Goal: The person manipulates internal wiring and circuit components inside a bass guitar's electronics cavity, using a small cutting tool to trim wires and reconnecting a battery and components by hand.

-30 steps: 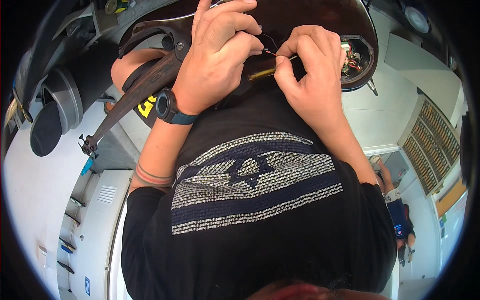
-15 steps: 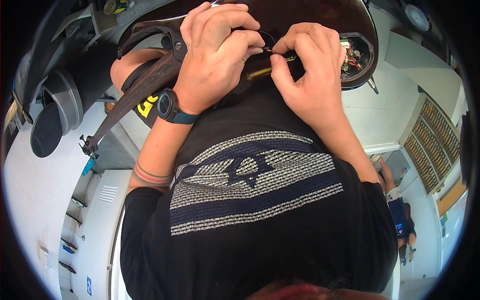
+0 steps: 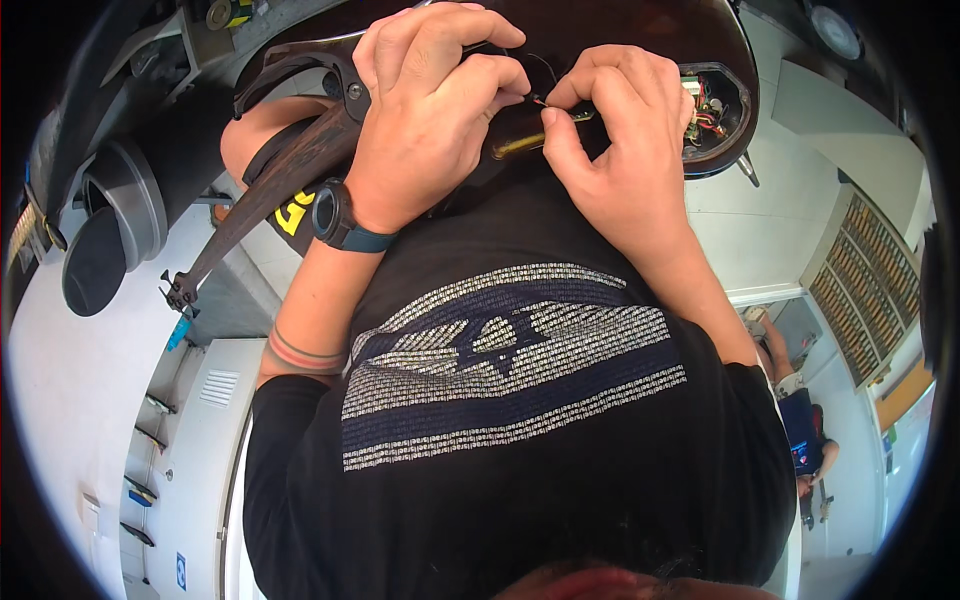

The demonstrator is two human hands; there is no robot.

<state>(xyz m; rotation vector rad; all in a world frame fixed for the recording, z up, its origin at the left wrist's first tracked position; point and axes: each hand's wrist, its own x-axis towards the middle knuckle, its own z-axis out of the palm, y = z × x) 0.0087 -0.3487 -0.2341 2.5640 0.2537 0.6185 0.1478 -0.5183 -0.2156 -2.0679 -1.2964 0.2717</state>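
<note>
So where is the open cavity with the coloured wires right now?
In the head view, the wire cavity sits at upper right in the dark body, just right of the right hand.

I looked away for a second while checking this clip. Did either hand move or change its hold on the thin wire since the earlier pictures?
Hardly. The left hand curled its fingers a little tighter and drew slightly nearer the right hand; the fingertips now almost meet over the thin wire. Nothing was taken up or let go. The dark glossy body, the brown strap and the open wiring cavity stayed as they were.

Bright even light, sharp centre, fisheye-bent dark rim
</note>
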